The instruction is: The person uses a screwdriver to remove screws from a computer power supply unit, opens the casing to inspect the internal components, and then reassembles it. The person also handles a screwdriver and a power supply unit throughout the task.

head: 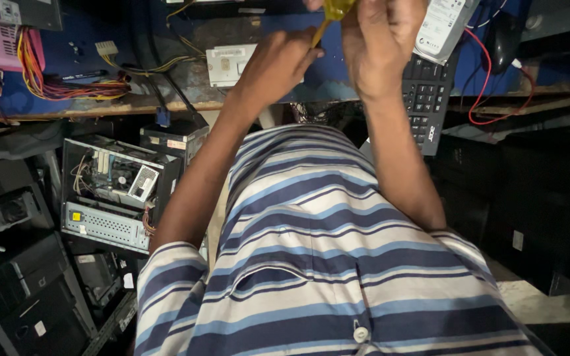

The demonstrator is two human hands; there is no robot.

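My right hand point(380, 43) is raised at the top of the view, its fingers curled around the yellow handle of a screwdriver point(335, 8). The thin shaft slants down-left to my left hand point(278, 62), whose fingertips pinch its lower end. Both hands hover over a blue workbench point(328, 76). A silver hard drive point(442, 26) lies just right of my right hand, partly hidden by it. My striped shirt fills the bottom of the view.
A black keyboard point(427, 99) hangs over the bench edge under the hard drive. On the bench lie a white metal drive point(229, 62), coloured wire bundles point(54, 86), a black mouse point(503, 39) and a red cable point(489, 105). An open computer case point(110, 191) and stacked dark cases stand below.
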